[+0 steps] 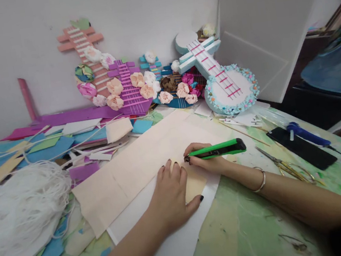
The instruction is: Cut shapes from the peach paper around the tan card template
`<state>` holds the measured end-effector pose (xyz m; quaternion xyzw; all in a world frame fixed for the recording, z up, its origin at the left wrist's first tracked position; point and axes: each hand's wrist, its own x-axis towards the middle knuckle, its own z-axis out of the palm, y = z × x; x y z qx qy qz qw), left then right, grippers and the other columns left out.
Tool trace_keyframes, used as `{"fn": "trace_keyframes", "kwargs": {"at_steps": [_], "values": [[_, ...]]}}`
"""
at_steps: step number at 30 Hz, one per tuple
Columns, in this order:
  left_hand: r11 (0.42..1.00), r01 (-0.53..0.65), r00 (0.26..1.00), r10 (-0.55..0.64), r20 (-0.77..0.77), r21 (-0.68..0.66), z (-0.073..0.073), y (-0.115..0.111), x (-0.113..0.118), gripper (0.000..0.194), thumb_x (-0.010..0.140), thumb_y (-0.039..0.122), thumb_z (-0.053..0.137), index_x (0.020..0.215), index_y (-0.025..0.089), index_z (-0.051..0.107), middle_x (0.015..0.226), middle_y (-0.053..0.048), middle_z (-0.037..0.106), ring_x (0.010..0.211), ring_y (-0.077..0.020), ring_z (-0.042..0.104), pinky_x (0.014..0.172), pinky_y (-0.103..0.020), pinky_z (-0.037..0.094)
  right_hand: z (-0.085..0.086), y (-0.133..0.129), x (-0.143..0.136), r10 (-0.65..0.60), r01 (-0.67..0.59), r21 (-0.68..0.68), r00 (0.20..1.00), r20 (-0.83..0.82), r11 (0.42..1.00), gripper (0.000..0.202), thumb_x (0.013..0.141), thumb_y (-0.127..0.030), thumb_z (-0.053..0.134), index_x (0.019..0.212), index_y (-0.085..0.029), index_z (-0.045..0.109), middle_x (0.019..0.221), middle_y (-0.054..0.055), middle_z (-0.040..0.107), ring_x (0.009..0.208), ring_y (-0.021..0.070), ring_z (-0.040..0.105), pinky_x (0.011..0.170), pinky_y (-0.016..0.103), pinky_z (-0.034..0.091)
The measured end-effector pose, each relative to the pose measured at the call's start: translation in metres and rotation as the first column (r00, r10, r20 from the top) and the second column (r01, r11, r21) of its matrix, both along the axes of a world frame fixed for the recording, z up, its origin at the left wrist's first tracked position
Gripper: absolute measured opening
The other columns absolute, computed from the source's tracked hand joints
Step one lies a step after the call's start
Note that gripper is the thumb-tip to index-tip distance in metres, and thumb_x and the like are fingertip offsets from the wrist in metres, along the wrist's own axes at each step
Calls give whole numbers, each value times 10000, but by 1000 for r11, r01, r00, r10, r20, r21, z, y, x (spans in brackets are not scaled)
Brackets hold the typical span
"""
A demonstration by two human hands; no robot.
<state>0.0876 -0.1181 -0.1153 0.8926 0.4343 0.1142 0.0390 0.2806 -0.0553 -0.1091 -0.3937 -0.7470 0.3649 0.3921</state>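
My left hand [171, 190] lies flat with its fingers spread on a small cream paper piece [195, 180]. Beneath that are a white sheet [188, 245] and a long pale peach sheet [112, 192]. In my right hand [204, 159] is a green utility knife [218, 149], its tip end down by the cream piece, just right of my left fingertips. The blade itself cannot be made out. A bracelet circles my right wrist.
Decorated paper instruments [220, 77] lean at the back wall. White string [22, 206] and coloured paper scraps [50, 248] cover the left. Gold scissors [287, 166], a black phone-like slab [304, 146] and a blue glue gun [308, 135] lie right.
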Motion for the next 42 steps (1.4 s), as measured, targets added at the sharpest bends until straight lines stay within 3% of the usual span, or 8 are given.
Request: {"fn": "trace_keyframes", "kwargs": {"at_steps": [13,21,42], "values": [[1000,8,1000,-8,-10,18,2,0,1,682,859,567,437,1303,50,460,1340,-227,465,1325,-435,309,1069,-572,267,2,-1,-1,-3,-3,45,990,141,999,182,757,-128,543,879,-173,671,858,29,710,778,147,649,729,252,491],[1000,7,1000,-7,-14,18,4,0,1,674,855,558,446,1301,53,467,1343,-223,463,1325,-440,307,1071,-567,269,1,0,-2,-19,15,26,988,153,1000,157,757,-142,555,858,-166,673,793,25,702,698,134,629,649,229,472],[1000,6,1000,-6,9,27,-1,0,0,658,851,563,456,1299,81,467,1330,-217,472,1331,-432,300,1070,-574,262,0,-2,-1,-47,42,44,991,129,998,144,731,-125,563,815,-167,673,745,19,701,649,129,626,615,224,470]]}}
